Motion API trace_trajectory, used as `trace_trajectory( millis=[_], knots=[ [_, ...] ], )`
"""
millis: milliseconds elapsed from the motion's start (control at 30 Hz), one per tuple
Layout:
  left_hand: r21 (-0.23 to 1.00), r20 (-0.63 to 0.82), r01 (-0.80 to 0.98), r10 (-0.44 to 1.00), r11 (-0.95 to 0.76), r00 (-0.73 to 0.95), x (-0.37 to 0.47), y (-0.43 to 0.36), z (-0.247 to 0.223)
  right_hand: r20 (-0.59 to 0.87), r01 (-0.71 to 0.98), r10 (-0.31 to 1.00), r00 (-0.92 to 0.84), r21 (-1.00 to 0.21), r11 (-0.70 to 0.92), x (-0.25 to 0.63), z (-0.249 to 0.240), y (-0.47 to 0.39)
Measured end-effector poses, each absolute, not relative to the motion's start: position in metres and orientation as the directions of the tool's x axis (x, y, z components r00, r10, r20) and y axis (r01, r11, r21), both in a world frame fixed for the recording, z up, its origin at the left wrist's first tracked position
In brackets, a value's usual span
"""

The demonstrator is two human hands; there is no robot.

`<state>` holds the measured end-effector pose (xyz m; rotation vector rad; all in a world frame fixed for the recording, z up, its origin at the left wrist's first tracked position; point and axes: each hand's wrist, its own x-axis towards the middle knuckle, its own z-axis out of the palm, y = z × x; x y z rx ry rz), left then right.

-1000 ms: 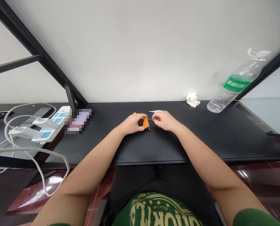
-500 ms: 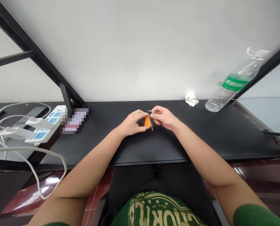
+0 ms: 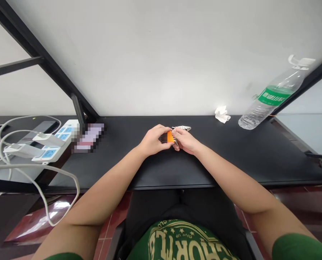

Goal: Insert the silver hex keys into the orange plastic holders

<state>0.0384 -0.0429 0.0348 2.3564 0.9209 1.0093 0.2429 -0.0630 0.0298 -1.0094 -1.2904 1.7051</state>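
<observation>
Orange stands out at the middle of the table [image 3: 231, 162], where a small holder [image 3: 170, 137] with dark rods on its nine o'clock side sits between two bare hands. Taking that holder as the centre of the dial, with the wall at twelve, the left hand [image 3: 153, 140] comes in from nine o'clock and grasps it, thumb on the near edge and fingers along the far one. The right hand [image 3: 186, 140] is at three o'clock, fingers curled about the bent metal ends [image 3: 175, 141] that stick out there; I cannot tell whether it pinches one of them or only touches.

Just beyond the right hand, toward two o'clock, lies a row of slim white-looking pieces [image 3: 186, 128], partly hidden by the fingers. Farther out, between two and three, a crumpled white tissue [image 3: 222, 114] rests near the wall, and past it is a clear bottle [image 3: 271, 95] with a green label. Well off at nine are a pixelated flat object [image 3: 92, 135] and a white power strip [image 3: 66, 134] with two plugs; a pale cable [image 3: 75, 180] loops down toward eight.
</observation>
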Motion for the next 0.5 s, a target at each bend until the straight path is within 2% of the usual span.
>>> trace_trajectory(
  millis=[167,300,400,467,500],
  knots=[
    [0.583,0.468,0.432,0.719,-0.688,0.514,0.036,-0.040,0.033,-0.052,0.089,0.951,-0.303,-0.996,-0.026,0.236,0.021,-0.064],
    [0.594,0.436,0.463,0.747,-0.658,0.502,0.033,-0.036,0.030,0.027,0.342,0.953,-0.303,-0.930,0.135,0.237,0.023,-0.064],
    [0.575,0.401,0.498,0.755,-0.649,0.519,0.022,-0.027,0.027,0.122,0.603,0.926,-0.356,-0.727,0.328,0.247,0.031,-0.059],
    [0.570,0.382,0.561,0.798,-0.600,0.465,0.010,-0.017,0.026,0.152,0.774,0.935,-0.321,-0.527,0.351,0.259,0.037,-0.053],
    [0.560,0.372,0.604,0.823,-0.568,0.430,0.002,-0.011,0.025,0.148,0.843,0.950,-0.273,-0.440,0.311,0.266,0.038,-0.050]
  ],
)
